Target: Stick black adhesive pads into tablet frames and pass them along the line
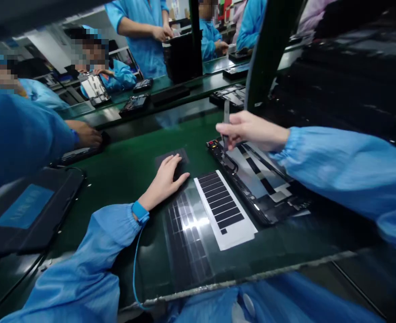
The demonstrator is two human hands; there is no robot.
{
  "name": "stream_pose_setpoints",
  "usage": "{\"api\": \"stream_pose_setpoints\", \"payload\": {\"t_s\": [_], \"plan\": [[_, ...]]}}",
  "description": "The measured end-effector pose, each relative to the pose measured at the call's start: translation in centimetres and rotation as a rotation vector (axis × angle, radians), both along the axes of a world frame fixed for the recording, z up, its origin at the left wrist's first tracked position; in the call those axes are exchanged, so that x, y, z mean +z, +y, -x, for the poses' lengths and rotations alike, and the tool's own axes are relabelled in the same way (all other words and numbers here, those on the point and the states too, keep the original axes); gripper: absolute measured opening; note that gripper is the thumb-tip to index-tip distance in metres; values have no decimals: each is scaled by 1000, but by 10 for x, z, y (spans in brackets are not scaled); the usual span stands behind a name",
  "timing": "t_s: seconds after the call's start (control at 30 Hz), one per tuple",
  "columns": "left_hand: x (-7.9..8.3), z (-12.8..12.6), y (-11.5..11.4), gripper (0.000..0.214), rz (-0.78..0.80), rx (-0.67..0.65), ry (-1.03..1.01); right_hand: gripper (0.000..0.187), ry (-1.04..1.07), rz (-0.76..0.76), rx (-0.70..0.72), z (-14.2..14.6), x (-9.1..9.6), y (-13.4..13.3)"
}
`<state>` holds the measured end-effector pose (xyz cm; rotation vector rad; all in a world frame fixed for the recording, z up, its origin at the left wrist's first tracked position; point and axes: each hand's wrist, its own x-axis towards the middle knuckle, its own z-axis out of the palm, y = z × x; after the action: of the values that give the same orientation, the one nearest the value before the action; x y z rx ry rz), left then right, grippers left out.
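Observation:
My left hand (166, 178) rests with fingers stretched out on a dark sheet (181, 155) on the green work surface. A blue wrist strap (140, 212) with a thin cord is around that wrist. Between the thumb and fingers of my right hand (247, 129) is a pair of tweezers (226, 110), pointing down at the upper left part of an opened tablet-like device (248, 166). Flat cables and silver parts show inside it. Beside the device lies a white sheet of black adhesive strips (225, 206). A clear sheet with dark rectangles (184, 229) lies left of that.
A dark panel with a blue label (24, 206) lies at the left, near a co-worker's hand (86, 133). Opened devices (134, 104) stand along the rear line, where other people in blue work. A dark upright post (265, 58) rises behind my right hand.

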<state>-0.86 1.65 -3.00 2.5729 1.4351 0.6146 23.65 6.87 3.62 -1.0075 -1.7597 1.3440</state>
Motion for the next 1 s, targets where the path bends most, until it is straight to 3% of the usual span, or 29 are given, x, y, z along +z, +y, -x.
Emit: {"api": "stream_pose_setpoints", "payload": {"t_s": [0.13,0.27,0.43,0.77,1.0], "plan": [[11,-48,-21,38,-139,-177,-136,29,-80,186,4,-18,-30,-23],[2,-74,-34,30,-140,-266,-174,27,-151,126,-144,-11,-45,-27],[-8,-71,-33,27,-96,-290,-148,25,-154,76,-203,-9,-45,-26],[-6,-72,-34,21,-144,-385,-132,24,-251,-28,-283,-7,-41,-32],[1,-74,-35,16,-45,-486,-70,24,-274,-97,-302,-7,-44,-33]]}}
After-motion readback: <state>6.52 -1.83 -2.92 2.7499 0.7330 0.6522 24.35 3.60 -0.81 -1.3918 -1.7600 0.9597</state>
